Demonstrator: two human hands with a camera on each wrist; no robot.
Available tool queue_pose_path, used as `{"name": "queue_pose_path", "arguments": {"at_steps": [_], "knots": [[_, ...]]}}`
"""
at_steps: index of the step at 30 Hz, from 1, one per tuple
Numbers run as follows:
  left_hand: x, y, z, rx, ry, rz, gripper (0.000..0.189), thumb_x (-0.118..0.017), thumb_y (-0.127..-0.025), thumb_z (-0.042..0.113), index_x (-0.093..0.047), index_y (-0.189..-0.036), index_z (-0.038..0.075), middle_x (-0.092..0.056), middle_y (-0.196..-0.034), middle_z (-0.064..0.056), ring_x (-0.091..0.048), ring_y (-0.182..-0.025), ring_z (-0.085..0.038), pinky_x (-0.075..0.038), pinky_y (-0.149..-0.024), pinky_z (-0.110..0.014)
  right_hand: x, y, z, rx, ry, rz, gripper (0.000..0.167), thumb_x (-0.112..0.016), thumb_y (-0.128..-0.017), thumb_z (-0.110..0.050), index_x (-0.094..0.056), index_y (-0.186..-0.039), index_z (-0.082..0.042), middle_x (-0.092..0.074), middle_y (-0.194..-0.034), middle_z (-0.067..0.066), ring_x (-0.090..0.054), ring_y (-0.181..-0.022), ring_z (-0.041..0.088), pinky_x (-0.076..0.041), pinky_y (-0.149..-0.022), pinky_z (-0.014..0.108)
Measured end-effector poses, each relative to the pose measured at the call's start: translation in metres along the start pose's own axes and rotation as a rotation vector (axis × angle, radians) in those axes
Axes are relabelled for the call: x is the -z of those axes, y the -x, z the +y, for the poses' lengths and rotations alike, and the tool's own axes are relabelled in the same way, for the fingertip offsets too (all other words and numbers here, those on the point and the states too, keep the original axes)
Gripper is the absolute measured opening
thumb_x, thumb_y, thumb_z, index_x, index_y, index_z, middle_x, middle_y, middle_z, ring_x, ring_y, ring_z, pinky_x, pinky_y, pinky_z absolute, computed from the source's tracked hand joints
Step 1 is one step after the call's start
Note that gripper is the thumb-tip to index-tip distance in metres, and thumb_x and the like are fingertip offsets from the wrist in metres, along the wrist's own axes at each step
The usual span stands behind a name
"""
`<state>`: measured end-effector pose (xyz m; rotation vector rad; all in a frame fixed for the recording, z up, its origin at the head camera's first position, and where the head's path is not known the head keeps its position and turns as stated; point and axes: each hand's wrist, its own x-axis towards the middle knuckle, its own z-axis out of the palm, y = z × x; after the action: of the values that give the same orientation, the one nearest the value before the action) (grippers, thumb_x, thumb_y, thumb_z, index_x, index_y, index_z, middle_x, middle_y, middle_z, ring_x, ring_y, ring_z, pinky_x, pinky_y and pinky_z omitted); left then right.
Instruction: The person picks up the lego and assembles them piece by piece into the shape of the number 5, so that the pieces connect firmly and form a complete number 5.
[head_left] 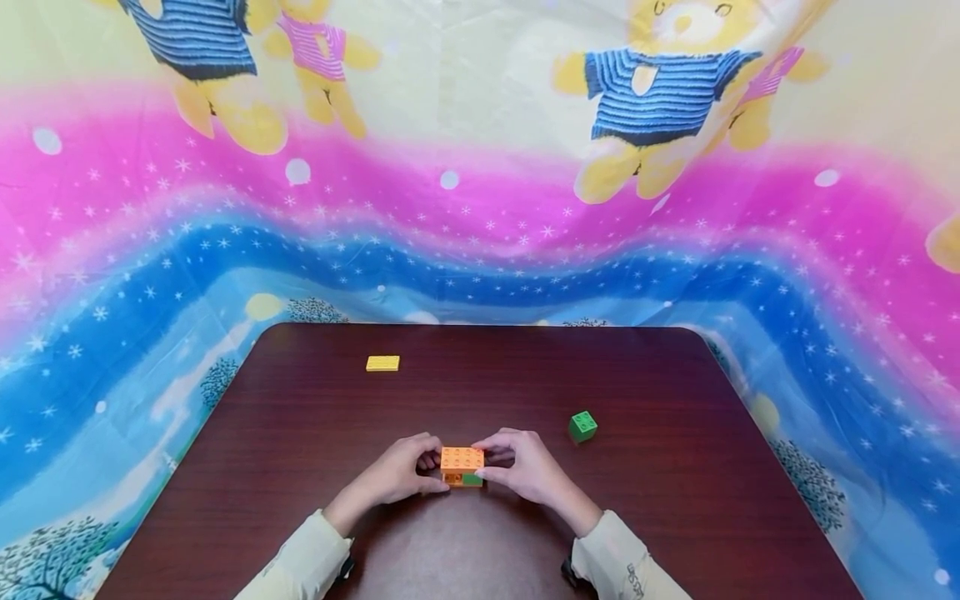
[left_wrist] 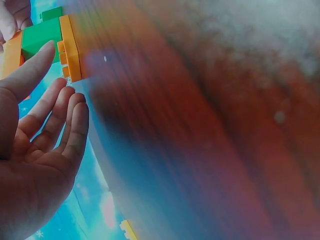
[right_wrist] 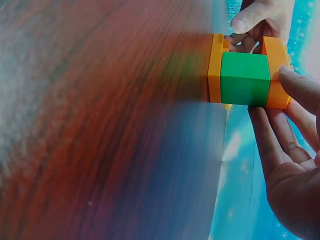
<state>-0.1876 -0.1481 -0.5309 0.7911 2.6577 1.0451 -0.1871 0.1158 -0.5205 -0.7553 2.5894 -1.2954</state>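
Observation:
On the table before me stands a small stack: a studded orange base plate (right_wrist: 215, 70), a green brick (right_wrist: 245, 79) at its right end, and an orange top brick (head_left: 462, 459) laid across. Under the top brick's left part there is a gap. My right hand (head_left: 528, 465) pinches the right end of the top brick between thumb and fingers. The left hand (head_left: 401, 471) is at the stack's left side, its fingers loosely bent around that end; in the left wrist view they look relaxed, with no clear grip.
Farther back on the table (head_left: 300, 417) lies a flat yellow plate (head_left: 383, 363), left of the middle. Another green brick (head_left: 582, 426) stands to the right, beyond my right hand. A printed cloth (head_left: 480, 208) hangs behind the table.

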Motion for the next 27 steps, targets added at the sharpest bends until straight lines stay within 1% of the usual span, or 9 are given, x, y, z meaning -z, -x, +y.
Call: {"name": "queue_pose_path", "arguments": {"at_steps": [6, 17, 24, 27], "knots": [[-0.0002, 0.0018, -0.0007, 0.011, 0.006, 0.006, 0.031, -0.089, -0.083, 0.025, -0.064, -0.1, 0.017, -0.062, -0.095, 0.003, -0.062, -0.088, -0.013, -0.056, -0.078, -0.029, -0.0004, 0.0007, 0.0, 0.002, -0.006, 0.003, 0.034, -0.085, -0.087, -0.019, -0.077, -0.121, -0.018, -0.073, -0.108, -0.003, -0.074, -0.1, 0.016, -0.06, -0.087, 0.028], [-0.0006, 0.0049, -0.0001, -0.046, 0.076, 0.088, 0.029, -0.087, -0.085, 0.024, -0.069, -0.108, 0.019, -0.064, -0.098, 0.006, -0.063, -0.089, -0.012, -0.058, -0.079, -0.03, -0.0006, 0.0011, 0.0, 0.006, -0.002, 0.009, 0.035, -0.084, -0.088, -0.019, -0.076, -0.122, -0.017, -0.072, -0.108, -0.003, -0.074, -0.1, 0.016, -0.061, -0.087, 0.031], [-0.0004, 0.0052, 0.0014, -0.026, 0.082, 0.11, 0.031, -0.087, -0.086, 0.024, -0.068, -0.111, 0.022, -0.063, -0.1, 0.009, -0.065, -0.092, -0.014, -0.058, -0.082, -0.031, -0.0005, 0.0006, 0.001, 0.006, -0.008, 0.01, 0.035, -0.085, -0.087, -0.019, -0.077, -0.121, -0.018, -0.073, -0.108, -0.002, -0.074, -0.1, 0.015, -0.061, -0.088, 0.032], [0.0001, 0.0054, 0.002, -0.041, 0.091, 0.115, 0.031, -0.086, -0.086, 0.024, -0.068, -0.111, 0.021, -0.064, -0.1, 0.009, -0.065, -0.092, -0.016, -0.058, -0.082, -0.032, -0.0009, 0.0007, 0.0014, 0.013, -0.018, 0.012, 0.035, -0.085, -0.087, -0.018, -0.077, -0.121, -0.018, -0.073, -0.109, -0.001, -0.074, -0.1, 0.018, -0.062, -0.088, 0.034]]}}
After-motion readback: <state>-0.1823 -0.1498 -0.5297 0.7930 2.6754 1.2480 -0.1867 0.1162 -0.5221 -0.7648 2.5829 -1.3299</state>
